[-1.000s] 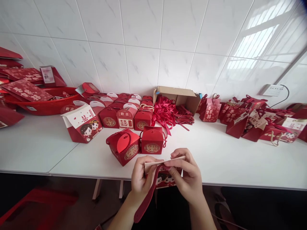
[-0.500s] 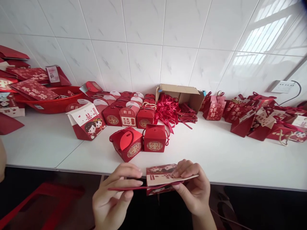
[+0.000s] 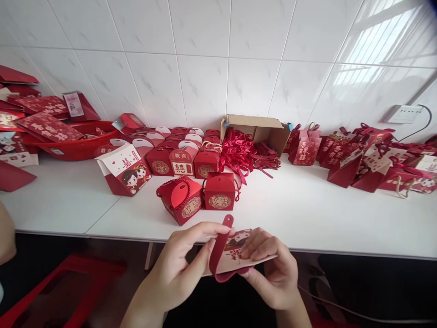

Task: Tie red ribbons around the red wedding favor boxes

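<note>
My right hand (image 3: 275, 266) grips a red and cream paper gift box (image 3: 235, 256) at its right side, fingers on top and thumb below. Printed cartoon figures and red characters show on the box. A dark red strap (image 3: 221, 243) with a hole near its tip curls up over the box's left side. My left hand (image 3: 182, 259) pinches this strap between thumb and fingers. Both hands are in front of the table's near edge. Just beyond them stand two red boxes, one with a rope handle (image 3: 179, 200) and one more upright (image 3: 219, 193).
Rows of red boxes (image 3: 170, 157) stand near the wall beside a cardboard box (image 3: 256, 122) spilling red ribbons (image 3: 237, 152). A red basin (image 3: 73, 148) heaped with packages is at left. Finished-looking gift bags (image 3: 344, 166) stand at right. A person's arm (image 3: 5, 234) shows at far left.
The strap, held flat out to the left before, is now bent upward over the box. My left hand has moved right and closed on it; my right hand keeps its hold.
</note>
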The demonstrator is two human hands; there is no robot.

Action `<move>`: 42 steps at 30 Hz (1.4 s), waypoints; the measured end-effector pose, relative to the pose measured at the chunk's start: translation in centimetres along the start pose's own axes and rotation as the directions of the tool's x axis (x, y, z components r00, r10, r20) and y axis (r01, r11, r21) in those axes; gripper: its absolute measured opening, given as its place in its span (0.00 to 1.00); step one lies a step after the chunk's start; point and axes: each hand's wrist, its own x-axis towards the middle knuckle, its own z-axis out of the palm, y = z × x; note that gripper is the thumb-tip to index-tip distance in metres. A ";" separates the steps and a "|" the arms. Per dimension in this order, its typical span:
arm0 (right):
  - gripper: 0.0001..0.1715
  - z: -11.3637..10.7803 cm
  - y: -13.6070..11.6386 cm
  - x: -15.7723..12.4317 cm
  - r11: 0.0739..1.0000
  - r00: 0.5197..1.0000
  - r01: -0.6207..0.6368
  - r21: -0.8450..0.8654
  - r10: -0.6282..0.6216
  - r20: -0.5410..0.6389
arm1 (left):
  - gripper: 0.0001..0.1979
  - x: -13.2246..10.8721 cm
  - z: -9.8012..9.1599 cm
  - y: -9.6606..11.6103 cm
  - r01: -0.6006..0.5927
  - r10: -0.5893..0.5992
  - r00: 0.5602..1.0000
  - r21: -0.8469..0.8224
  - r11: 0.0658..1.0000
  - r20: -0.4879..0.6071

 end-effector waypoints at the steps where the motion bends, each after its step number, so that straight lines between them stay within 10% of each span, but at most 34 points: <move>1: 0.12 0.0 0.0 0.0 1.000 1.000 0.003 -0.002 -0.003 0.005 | 0.14 0.0 -0.1 0.1 0.008 -0.008 1.000 -0.027 1.000 0.021; 18: 0.13 -0.1 -0.2 0.1 0.999 0.998 -0.023 0.040 0.021 0.055 | 0.07 -0.9 1.4 1.0 0.358 -0.347 0.933 -0.307 0.882 0.091; 42: 0.12 0.1 -0.7 0.3 1.000 1.000 -0.010 0.030 0.010 0.021 | 0.07 -2.0 1.0 1.3 0.157 -0.149 0.987 -0.199 0.967 0.057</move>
